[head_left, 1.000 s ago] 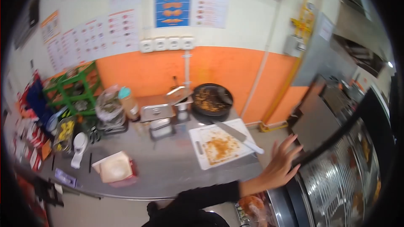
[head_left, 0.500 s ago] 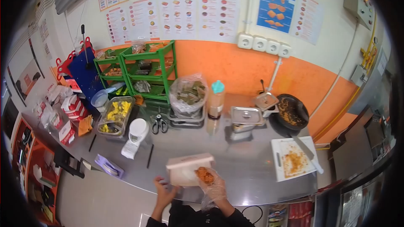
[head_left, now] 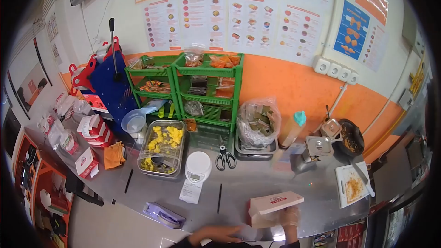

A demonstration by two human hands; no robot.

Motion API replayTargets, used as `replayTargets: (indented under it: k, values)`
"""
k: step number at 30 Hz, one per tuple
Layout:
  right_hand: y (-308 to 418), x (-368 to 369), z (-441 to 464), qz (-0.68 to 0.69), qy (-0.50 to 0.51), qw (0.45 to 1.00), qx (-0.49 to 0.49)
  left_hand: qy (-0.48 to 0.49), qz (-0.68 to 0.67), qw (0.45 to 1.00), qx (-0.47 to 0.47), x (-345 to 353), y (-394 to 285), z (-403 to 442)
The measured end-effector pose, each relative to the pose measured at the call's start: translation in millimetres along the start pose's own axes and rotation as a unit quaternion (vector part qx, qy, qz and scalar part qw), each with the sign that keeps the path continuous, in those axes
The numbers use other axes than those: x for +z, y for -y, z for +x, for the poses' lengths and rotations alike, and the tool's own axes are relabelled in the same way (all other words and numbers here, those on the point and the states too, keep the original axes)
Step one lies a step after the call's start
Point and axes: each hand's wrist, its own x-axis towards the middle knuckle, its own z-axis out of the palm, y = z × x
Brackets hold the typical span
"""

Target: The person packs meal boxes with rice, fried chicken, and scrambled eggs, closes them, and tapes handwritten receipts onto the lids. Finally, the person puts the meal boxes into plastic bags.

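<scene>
My left hand (head_left: 220, 234), bare, is low at the table's front edge, its fingers stretched toward a paper box and holding nothing. The white and red box (head_left: 275, 200) stands on the steel table with its lid tilted over it. Against the box's right side is my right hand (head_left: 289, 219) in a clear plastic glove; its fingers are partly hidden by the lid, and whatever they hold does not show. A black stick (head_left: 219, 198) lies left of the box, beyond it a white scale (head_left: 198, 167) with a paper slip (head_left: 190, 191) in front.
A purple tape dispenser (head_left: 164, 216) lies at the front edge. Behind stand a tray of yellow food (head_left: 161, 149), scissors (head_left: 225, 159), a green rack (head_left: 209, 70), a bagged tray (head_left: 258, 124) and a bottle (head_left: 292, 129). Rightward are a pan (head_left: 351, 138) and a cutting board with a knife (head_left: 353, 186).
The view has swung left. The box's lid now tilts over it, and the orange-brown food seen in my gloved right hand is out of sight. My left hand now lies flatter, fingers pointing right.
</scene>
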Motion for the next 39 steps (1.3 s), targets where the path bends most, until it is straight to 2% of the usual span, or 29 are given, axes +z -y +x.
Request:
replayTargets:
  k: [1,2,3,4,5,6,7,8,9,10,12,14,16,18,19,21,24,26,27,28,29,31,32,34,35,36,37,38,39]
  values:
    - [2,-2,2,-0.037,0.014,0.999,-0.008,0.148,-0.044,0.988,-0.021,-50,-23,-27]
    - [2,1,4,-0.011,-0.019,1.0,-0.016,0.109,-0.075,0.991,0.031,-97,-41,-56]
    - [-1,7,4,0.015,-0.053,0.998,-0.022,0.013,-0.095,0.991,0.089,-140,-60,-83]
    - [-8,14,2,0.042,-0.087,0.995,-0.026,-0.062,-0.1,0.993,0.008,-189,-72,-102]
    - [-20,26,-1,-0.009,-0.114,0.992,-0.051,-0.182,0.153,0.953,0.188,-252,-52,-115]
    - [-15,23,-4,-0.025,-0.093,0.995,-0.027,-0.287,0.104,0.947,0.095,-295,-86,-125]
    - [-4,11,-9,-0.039,-0.074,0.996,-0.002,-0.432,0.216,0.876,0.01,-338,-86,-132]
    - [4,6,-11,-0.053,-0.056,0.997,0.023,-0.563,0.288,0.762,0.14,-408,-29,-126]
    - [-4,11,-13,-0.081,-0.079,0.993,-0.021,-0.616,0.415,0.66,0.113,-451,-25,-131]
    - [-1,4,-15,-0.075,-0.039,0.996,-0.034,-0.647,0.482,0.589,0.042,-477,-26,-131]
    - [32,-46,-27,-0.062,0.039,0.996,-0.049,-0.642,0.545,0.54,0.011,-542,-8,-136]
    - [74,-103,-37,-0.054,0.178,0.982,0.016,-0.635,0.565,0.523,-0.064,-581,21,-138]
    - [91,-138,-29,-0.059,0.27,0.961,-0.006,-0.585,0.575,0.543,-0.18,-595,27,-135]
    - [105,-156,-2,-0.063,0.328,0.941,-0.052,-0.636,0.577,0.505,-0.087,-589,22,-128]
    - [112,-162,14,-0.065,0.343,0.933,-0.083,-0.64,0.567,0.513,-0.079,-587,14,-126]
    - [131,-158,57,-0.072,0.349,0.922,-0.148,-0.645,0.544,0.531,-0.074,-574,4,-130]
    - [170,-124,142,-0.091,0.272,0.931,-0.226,-0.659,0.629,0.407,-0.066,-561,-9,-142]
    - [195,-79,211,-0.098,0.166,0.953,-0.235,-0.665,0.656,0.355,0.027,-533,-31,-150]
    - [191,-43,249,-0.06,0.036,0.955,-0.29,-0.663,0.649,0.371,0.023,-506,-45,-155]
    - [211,-38,263,-0.009,0.058,0.97,-0.237,-0.662,0.643,0.386,0.02,-474,-61,-161]
    - [210,-13,290,-0.025,-0.003,0.966,-0.256,-0.66,0.637,0.397,0.021,-446,-76,-168]
    - [204,29,326,-0.071,-0.046,0.959,-0.269,-0.643,0.554,0.528,0.032,-374,-95,-190]
    - [204,41,336,-0.1,-0.033,0.959,-0.263,-0.631,0.567,0.529,-0.004,-335,-94,-209]
    - [201,53,351,-0.112,-0.011,0.961,-0.252,-0.614,0.506,0.603,-0.063,-257,-98,-240]
    - [198,53,358,-0.096,-0.004,0.964,-0.248,-0.555,0.414,0.7,-0.173,-220,-111,-259]
    - [198,54,363,-0.079,0.0,0.967,-0.243,-0.491,0.392,0.765,-0.146,-190,-104,-283]
    - [204,45,360,-0.112,0.041,0.967,-0.226,-0.463,0.347,0.792,-0.197,-165,-124,-281]
    - [212,28,351,-0.145,0.082,0.964,-0.208,-0.456,0.145,0.855,-0.202,-152,-131,-283]
    - [213,24,348,-0.17,0.113,0.958,-0.201,-0.469,0.107,0.853,-0.201,-135,-129,-279]
